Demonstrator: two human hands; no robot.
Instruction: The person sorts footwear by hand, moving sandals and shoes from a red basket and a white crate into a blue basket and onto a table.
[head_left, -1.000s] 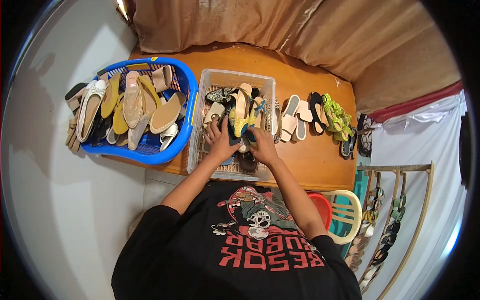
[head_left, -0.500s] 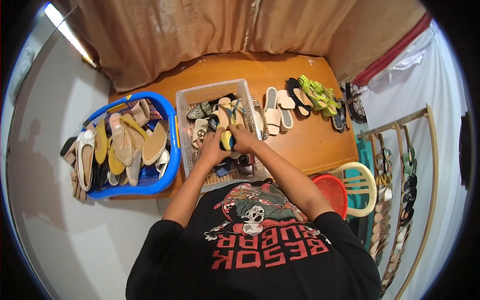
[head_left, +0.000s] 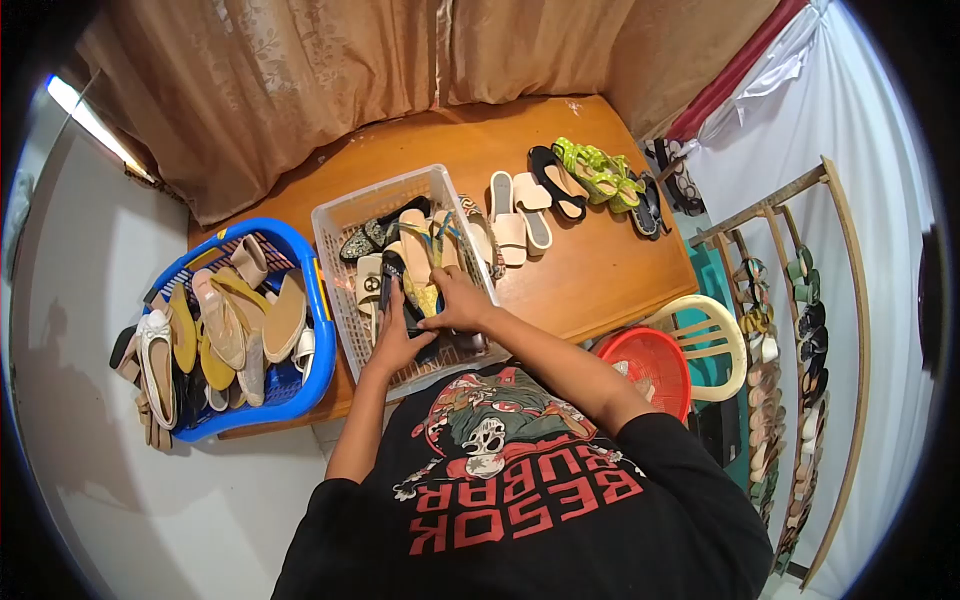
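A clear plastic basket (head_left: 330,235) in front of me is full of shoes. My left hand (head_left: 398,340) is inside it, fingers stretched out along a black shoe (head_left: 392,268) and thumb apart. My right hand (head_left: 462,302) has its fingers bent over a yellow patterned sandal (head_left: 426,298), whose lower part is hidden between the hands. Just beyond lie beige sandals with blue-green straps (head_left: 414,235) and a dark patterned shoe (head_left: 370,240). A cream shoe with a round ornament (head_left: 369,285) is left of the black shoe.
A blue laundry basket (head_left: 318,350) heaped with shoes stands left. On the wooden table (head_left: 590,290), cream slides (head_left: 509,238), black sandals (head_left: 558,185) and green sandals (head_left: 600,172) line up to the right. Nearby are a red basket (head_left: 672,370), a cream plastic chair (head_left: 735,345) and a shoe rack (head_left: 850,300).
The camera view has shifted. My hands, together around the yellow and dark footwear before, are now farther apart; my left fingers have straightened onto the black shoe.
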